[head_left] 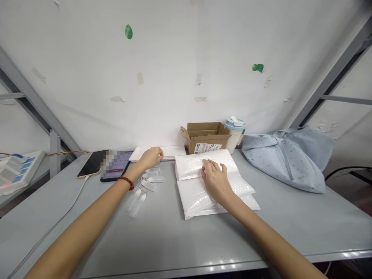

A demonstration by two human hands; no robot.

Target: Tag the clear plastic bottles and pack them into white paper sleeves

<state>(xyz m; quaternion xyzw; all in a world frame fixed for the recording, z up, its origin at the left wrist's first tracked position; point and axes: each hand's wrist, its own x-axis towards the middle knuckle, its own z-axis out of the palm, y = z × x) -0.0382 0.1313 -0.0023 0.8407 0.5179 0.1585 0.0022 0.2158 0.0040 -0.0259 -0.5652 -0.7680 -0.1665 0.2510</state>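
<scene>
A stack of white bubble mailers (192,192) lies on the grey table, its layers unevenly stacked. On top of it rests my right hand (215,180), fingers bent and a little apart, with nothing seen held. My left hand (151,157) is at the front edge of a flat white paper stack (173,151), fingers curled closed; whatever they may hold is hidden. Just below that hand are several small translucent plastic tubes (138,205) with thin loops at one end, scattered on the table. Some of them are partly hidden by the hand.
Behind the mailers stand an open cardboard box (207,139) and a blue-lidded cup (235,135). A light blue cloth bag (286,159) slumps at right. Two phones (93,163) lie at left, one with a white cable (69,209). A power strip (24,170) is far left.
</scene>
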